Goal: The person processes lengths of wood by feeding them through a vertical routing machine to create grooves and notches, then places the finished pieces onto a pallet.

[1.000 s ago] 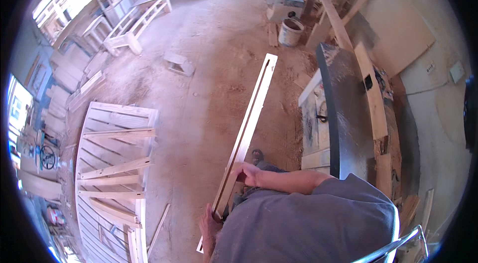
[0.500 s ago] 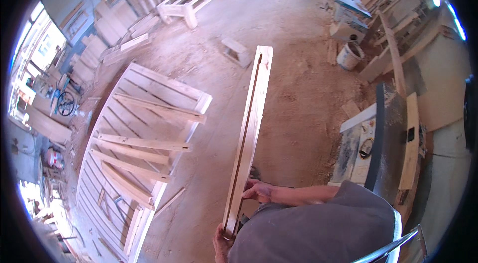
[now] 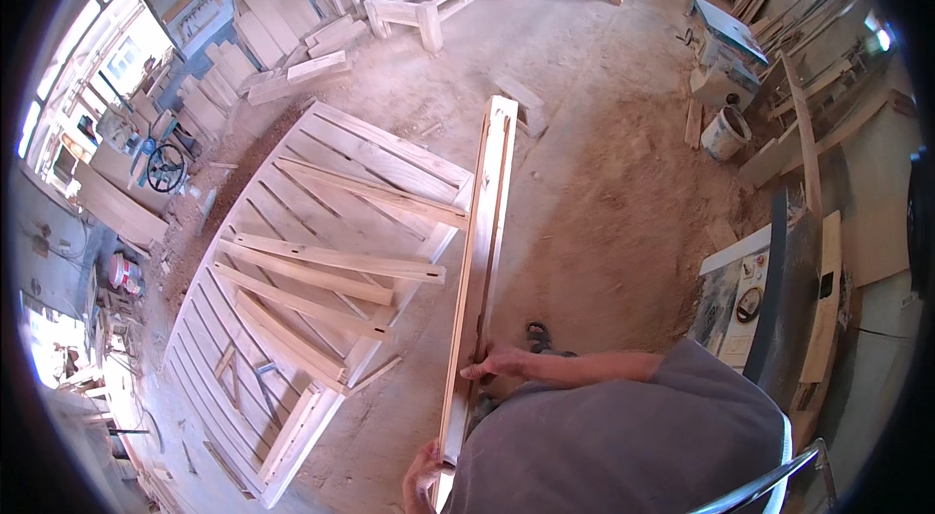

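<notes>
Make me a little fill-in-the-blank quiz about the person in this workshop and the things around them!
1. The left hand and right hand are both on one long beam made of ____.
2. Of the two hands, the ____ one is nearer the picture's lower edge.
3. In the picture, the slatted panel lies to the beam's ____.
4. The bucket stands to the beam's ____.

Missing words: wood; left; left; right.

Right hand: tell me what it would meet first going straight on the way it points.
The right hand points leftward into the long wooden beam it holds, so that comes first. Beyond, perhaps the slatted wooden panel, though depth is unclear.
</notes>
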The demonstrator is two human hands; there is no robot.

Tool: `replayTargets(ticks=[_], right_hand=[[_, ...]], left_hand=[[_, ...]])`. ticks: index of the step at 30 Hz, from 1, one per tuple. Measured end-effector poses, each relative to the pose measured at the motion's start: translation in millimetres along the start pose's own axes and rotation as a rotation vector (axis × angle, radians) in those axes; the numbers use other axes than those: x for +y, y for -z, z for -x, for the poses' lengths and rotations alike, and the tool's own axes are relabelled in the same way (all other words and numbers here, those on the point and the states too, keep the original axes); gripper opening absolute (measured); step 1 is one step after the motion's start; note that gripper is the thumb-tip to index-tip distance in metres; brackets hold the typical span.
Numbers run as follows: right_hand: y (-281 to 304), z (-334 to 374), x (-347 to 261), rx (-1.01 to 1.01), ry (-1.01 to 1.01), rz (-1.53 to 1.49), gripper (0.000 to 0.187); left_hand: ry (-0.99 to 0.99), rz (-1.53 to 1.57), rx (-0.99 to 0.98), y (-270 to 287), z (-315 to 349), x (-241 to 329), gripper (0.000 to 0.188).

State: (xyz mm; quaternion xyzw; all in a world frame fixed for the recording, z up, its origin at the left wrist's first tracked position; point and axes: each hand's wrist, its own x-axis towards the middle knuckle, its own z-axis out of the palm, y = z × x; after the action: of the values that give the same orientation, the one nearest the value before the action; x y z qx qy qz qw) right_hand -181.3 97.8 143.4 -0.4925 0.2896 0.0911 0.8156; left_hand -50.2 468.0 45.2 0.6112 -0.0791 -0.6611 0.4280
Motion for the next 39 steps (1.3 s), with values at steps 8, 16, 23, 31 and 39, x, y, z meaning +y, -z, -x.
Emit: replayTargets(ticks=[8, 16, 23, 31, 39], right_hand=[[-59.3, -36.0, -3.8, -0.047, 0.047, 0.044, 0.022], [-62.6, -118.1, -88.2, 0.084, 0.496, 0.42, 0.022], [-107.3, -56.1, -282.8, -0.078, 1.065, 0.15, 0.048], [7.2, 23.4, -96.7, 0.09, 0.651, -0.18, 0.085], [18.6, 80.5, -116.7, 0.107, 0.751, -0.412, 0.101]], left_hand=[[-0.039, -0.047, 0.026, 90.3, -3.5, -29.1, 0.036], [-0.185, -0.196, 0.051, 113.8, -19.9, 71.7, 0.028], [-0.785, 0.053, 0.095, 13.9, -2.0, 360.6, 0.049], [-1.177, 0.282, -0.018, -54.3, -24.1, 498.6, 0.037], [-1.072, 0.687, 0.243, -132.2, -88.6, 499.2, 0.042]])
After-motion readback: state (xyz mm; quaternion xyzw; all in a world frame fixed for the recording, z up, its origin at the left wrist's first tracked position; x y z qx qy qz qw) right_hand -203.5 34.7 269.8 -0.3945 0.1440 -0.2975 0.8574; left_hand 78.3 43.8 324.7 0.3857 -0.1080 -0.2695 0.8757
